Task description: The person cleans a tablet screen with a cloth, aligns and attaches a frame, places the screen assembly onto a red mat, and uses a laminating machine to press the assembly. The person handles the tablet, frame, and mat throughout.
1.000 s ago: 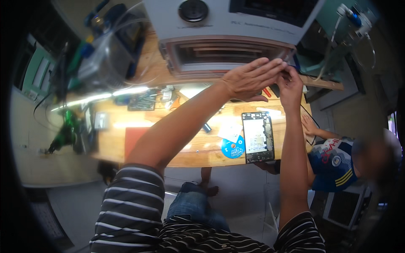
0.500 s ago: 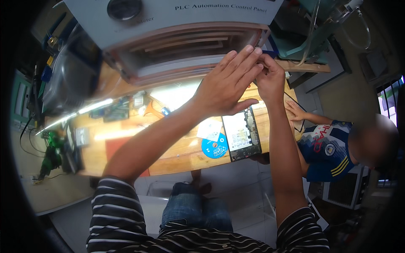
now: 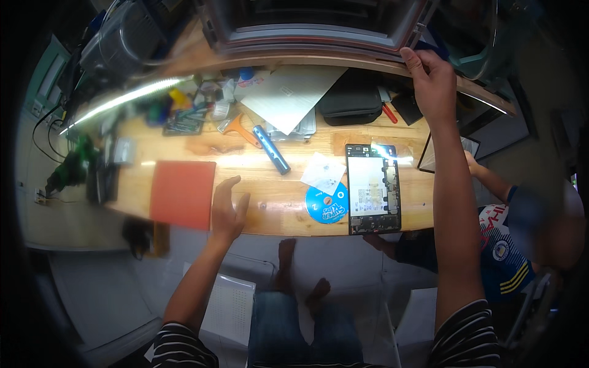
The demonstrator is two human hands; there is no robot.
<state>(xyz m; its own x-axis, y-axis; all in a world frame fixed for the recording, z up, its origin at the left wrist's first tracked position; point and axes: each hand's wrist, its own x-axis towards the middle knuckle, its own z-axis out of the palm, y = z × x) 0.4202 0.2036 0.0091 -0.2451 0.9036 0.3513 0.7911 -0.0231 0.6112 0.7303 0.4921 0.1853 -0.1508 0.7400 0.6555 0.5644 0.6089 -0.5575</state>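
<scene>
My left hand (image 3: 230,211) hangs over the table's front edge, thumb and fingers apart and holding nothing. Just left of it lies a flat reddish-orange mat (image 3: 183,195). My right hand (image 3: 434,89) is raised at the lower right corner of a framed machine opening (image 3: 319,37), by the wooden shelf edge (image 3: 294,59). Its fingers are curled with the thumb against them; what they grip, if anything, is hidden. Below, an opened tablet (image 3: 371,190) with bare circuit board and pale battery lies on the table. A blue disc (image 3: 325,205) and a small white paper (image 3: 323,172) lie beside it.
A blue cylindrical tool (image 3: 271,149) and an orange scraper (image 3: 240,130) lie mid-table. Farther back are a white sheet (image 3: 291,92), a black case (image 3: 351,101) and red-handled pliers (image 3: 389,112). A lit tube lamp (image 3: 132,101) stands left. Another person (image 3: 500,245) sits at right.
My left hand has dropped from beside the right hand to the table's front left. The right hand stays at the machine's corner. The view has tilted down, showing more of the table.
</scene>
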